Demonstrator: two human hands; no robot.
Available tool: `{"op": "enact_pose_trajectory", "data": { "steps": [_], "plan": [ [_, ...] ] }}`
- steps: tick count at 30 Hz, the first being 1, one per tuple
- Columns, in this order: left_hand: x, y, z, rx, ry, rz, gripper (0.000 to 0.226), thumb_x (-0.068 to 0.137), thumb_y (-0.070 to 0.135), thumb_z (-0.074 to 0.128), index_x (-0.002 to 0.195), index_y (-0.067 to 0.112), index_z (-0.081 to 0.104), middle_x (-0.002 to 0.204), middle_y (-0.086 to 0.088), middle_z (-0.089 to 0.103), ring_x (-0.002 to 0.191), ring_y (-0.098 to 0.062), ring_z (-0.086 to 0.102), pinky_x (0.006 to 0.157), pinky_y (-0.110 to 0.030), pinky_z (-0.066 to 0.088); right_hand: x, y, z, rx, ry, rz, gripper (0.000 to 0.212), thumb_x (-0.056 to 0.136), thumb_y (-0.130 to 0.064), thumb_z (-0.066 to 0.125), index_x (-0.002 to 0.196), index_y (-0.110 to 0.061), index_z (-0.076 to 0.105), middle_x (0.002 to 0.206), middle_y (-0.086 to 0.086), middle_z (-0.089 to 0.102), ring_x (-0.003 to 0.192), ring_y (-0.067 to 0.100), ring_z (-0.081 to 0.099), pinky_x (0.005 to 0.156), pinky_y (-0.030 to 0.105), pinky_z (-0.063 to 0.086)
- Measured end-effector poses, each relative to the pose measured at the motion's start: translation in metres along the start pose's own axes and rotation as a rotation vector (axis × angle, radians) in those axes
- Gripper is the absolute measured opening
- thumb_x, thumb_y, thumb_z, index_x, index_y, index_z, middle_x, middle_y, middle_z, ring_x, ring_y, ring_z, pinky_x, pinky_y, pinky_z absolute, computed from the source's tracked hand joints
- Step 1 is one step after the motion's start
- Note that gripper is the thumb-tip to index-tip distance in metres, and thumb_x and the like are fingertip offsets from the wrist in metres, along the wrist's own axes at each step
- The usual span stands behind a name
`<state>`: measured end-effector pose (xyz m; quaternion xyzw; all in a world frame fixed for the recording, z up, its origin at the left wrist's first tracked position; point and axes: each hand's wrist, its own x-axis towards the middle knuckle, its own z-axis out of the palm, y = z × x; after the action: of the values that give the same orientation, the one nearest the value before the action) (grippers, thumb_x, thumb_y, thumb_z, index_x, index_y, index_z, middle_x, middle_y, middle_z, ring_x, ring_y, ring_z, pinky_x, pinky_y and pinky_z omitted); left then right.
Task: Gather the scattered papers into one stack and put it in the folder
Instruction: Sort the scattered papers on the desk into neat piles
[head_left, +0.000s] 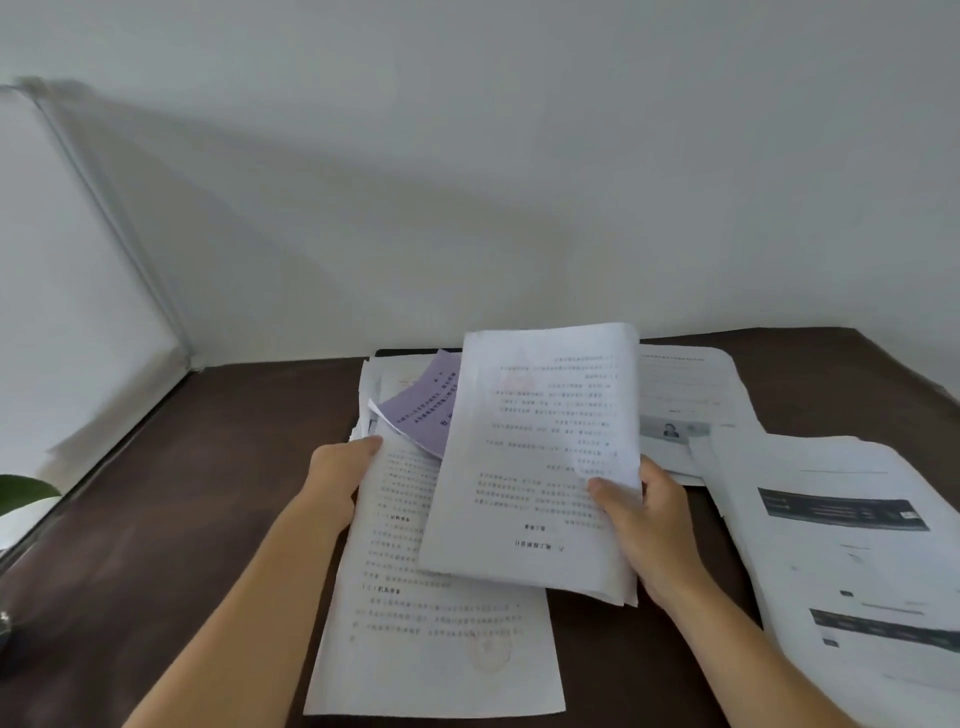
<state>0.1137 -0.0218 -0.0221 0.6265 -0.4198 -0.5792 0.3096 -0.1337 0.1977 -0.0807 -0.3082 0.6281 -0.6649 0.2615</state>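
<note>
Gathering papers: right hand (641, 525) pinches a thin sheaf (535, 457) by its right edge above the desk (208, 493); left hand (337, 467) grips the pile's (426, 597) left edge. Sheets look light, floppy, slippery; edges suit holding.

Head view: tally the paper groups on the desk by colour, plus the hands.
White paper groups: 4 (held bundle, sheet under left hand, far-right sheets, right pile)
Purple sheets: 1
Hands: 2 (left hand, right hand)
Total: 7
</note>
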Motion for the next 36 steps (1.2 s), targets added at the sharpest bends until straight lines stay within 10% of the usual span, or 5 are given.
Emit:
{"op": "enact_pose_trajectory", "data": {
  "steps": [11,25,29,33,36],
  "plan": [
    [0.014,0.015,-0.011,-0.083,-0.2,-0.072,0.03,0.089,0.013,0.082,0.114,0.005,0.068,0.083,-0.016,0.082,0.066,-0.028,0.081,0.05,-0.04,0.063,0.001,0.0,-0.004,0.08,-0.016,0.03,0.022,0.095,-0.015,0.075,0.115,-0.025,0.072,0.105,-0.009,0.081,0.093,0.013,0.079,0.068,0.028,0.064],
    [0.005,0.011,-0.016,-0.563,-0.534,-0.128,0.045,0.085,0.025,0.076,0.128,0.012,0.07,0.117,-0.015,0.078,0.096,-0.036,0.079,0.082,-0.051,0.065,0.001,-0.002,-0.003,0.087,-0.019,0.023,0.022,0.095,-0.014,0.075,0.113,-0.027,0.072,0.105,-0.01,0.081,0.093,0.012,0.079,0.067,0.025,0.063],
    [0.003,0.032,-0.018,-0.647,-0.332,0.016,0.04,0.094,0.022,0.074,0.132,0.016,0.069,0.121,-0.01,0.077,0.109,-0.027,0.075,0.087,-0.042,0.064,0.002,-0.003,-0.004,0.083,-0.022,0.027,0.021,0.095,-0.014,0.074,0.113,-0.026,0.072,0.106,-0.007,0.081,0.095,0.014,0.079,0.07,0.029,0.065],
    [-0.012,0.058,-0.013,-0.226,0.48,0.749,0.015,0.095,0.029,0.064,0.082,0.021,0.066,0.07,0.009,0.06,0.052,0.013,0.057,0.051,-0.016,0.044,0.002,-0.003,-0.004,0.079,-0.028,0.035,0.022,0.096,-0.015,0.074,0.115,-0.025,0.072,0.107,-0.007,0.081,0.096,0.015,0.079,0.072,0.031,0.065],
    [-0.032,0.07,-0.006,-0.078,0.374,0.97,0.031,0.097,0.035,0.062,0.069,0.028,0.052,0.063,0.008,0.052,0.047,0.008,0.052,0.049,-0.012,0.043,0.003,-0.004,-0.004,0.076,-0.034,0.032,0.022,0.096,-0.014,0.073,0.116,-0.025,0.073,0.108,-0.008,0.081,0.095,0.014,0.079,0.07,0.028,0.065]
  ]
}}
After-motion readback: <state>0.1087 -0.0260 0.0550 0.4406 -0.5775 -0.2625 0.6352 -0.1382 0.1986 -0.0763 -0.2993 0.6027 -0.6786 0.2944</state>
